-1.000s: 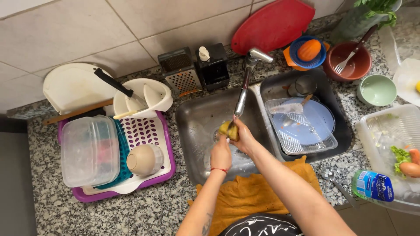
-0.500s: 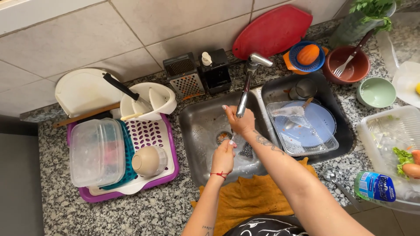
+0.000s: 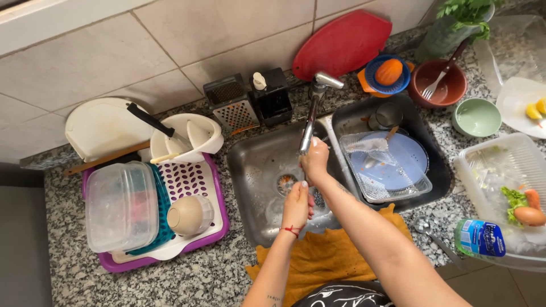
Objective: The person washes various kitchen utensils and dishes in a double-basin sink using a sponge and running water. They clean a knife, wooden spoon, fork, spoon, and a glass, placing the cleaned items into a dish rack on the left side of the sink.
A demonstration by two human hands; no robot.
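My right hand [image 3: 314, 162] is curled around the lower end of the metal faucet spout [image 3: 310, 122], over the left sink basin [image 3: 256, 165]. My left hand [image 3: 297, 204], with a red thread at the wrist, hangs just below it above the drain [image 3: 284, 183]. Its fingers point up towards my right wrist and its palm is hidden. The right basin [image 3: 438, 170] holds a blue plate [image 3: 412, 153] under a clear plastic tray [image 3: 381, 173], plus a metal cup [image 3: 385, 116].
A purple drying rack [image 3: 219, 227] on the left holds a clear container [image 3: 120, 204], a beige bowl [image 3: 190, 215] and a white utensil holder. An orange cloth [image 3: 324, 258] lies at the counter's front edge. Grater, soap dispenser, red board, juicer, bowls and a vegetable tray surround the sink.
One second ago both hands held a yellow thing together under the faucet. It is gone from view; my right hand has risen to the spout end and my left has dropped lower.
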